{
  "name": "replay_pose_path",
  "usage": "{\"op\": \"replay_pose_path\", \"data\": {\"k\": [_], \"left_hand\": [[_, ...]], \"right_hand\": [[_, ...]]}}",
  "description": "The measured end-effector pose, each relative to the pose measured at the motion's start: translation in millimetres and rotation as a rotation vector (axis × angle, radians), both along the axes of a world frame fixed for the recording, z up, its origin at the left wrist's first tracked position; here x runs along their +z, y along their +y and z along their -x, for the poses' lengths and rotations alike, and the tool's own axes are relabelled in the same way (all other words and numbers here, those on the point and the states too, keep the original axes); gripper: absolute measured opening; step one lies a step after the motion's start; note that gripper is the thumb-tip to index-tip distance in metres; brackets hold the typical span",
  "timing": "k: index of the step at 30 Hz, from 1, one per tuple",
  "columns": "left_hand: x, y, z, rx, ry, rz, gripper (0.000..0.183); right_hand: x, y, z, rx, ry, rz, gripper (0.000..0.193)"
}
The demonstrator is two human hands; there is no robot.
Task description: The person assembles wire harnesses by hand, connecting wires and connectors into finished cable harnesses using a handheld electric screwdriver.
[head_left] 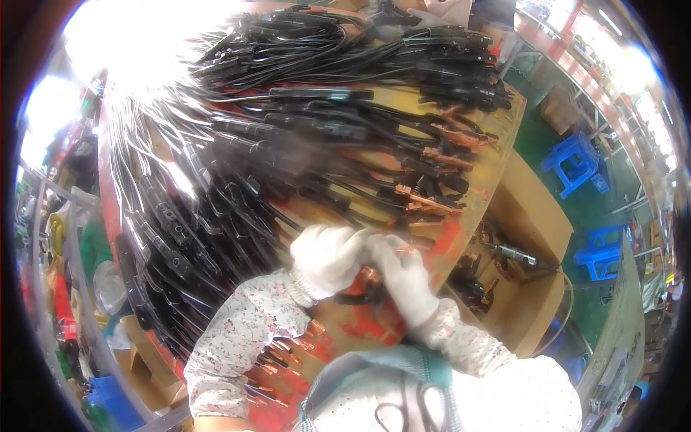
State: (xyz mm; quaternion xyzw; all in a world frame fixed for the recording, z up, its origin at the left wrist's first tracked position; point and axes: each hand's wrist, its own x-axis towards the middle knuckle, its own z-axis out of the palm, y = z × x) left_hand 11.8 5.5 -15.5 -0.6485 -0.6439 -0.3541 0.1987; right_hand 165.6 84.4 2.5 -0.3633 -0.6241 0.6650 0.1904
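Both my hands wear white gloves and meet over the near part of a red and yellow worktable (497, 162). My left hand (327, 259) is closed, its fingertips touching the right's. My right hand (404, 277) is bent inward with its fingers pinched together. Just under them shows a copper-coloured metal piece (371, 273) with a dark part below it; the gloves hide what they grip. Beyond the hands lie rows of black cable leads (309, 129), several ending in copper-coloured clamps (432, 200). More black leads (180, 230) fan out on the left.
Pale thin cables (137, 137) bunch at the far left under glare. Bare copper ends (281, 356) lie near my left forearm. Right of the table stands an open cardboard box (536, 209) with metal parts and a silver tool (512, 253). Blue stools (576, 164) stand beyond it.
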Motion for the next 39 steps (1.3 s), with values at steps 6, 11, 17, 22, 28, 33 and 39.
{"op": "replay_pose_path", "data": {"k": [6,11,17,22,28,33,39], "left_hand": [[12,-2,4,-0.027,0.100,0.095,0.035],[17,1,7,-0.062,0.065,0.111,0.034],[5,0,9,-0.079,0.153,0.036,0.022],[17,-2,-3,-0.192,0.107,0.114,0.017],[14,-1,1,-0.156,0.156,0.158,0.022],[41,5,-5,-0.202,0.158,0.239,0.034],[57,6,-12,-0.258,-0.132,0.483,0.023]], "right_hand": [[-30,14,-35,-0.126,0.026,-0.604,0.025],[-17,38,-88,-0.181,0.025,-0.408,0.023],[32,18,-36,0.311,-0.221,-0.912,0.044],[4,14,-45,0.241,-0.276,-1.084,0.028],[7,24,-77,0.138,-0.162,-0.742,0.032],[22,46,-114,-0.022,-0.084,-0.018,0.030],[40,48,-94,0.221,-0.324,-0.124,0.023]]}}
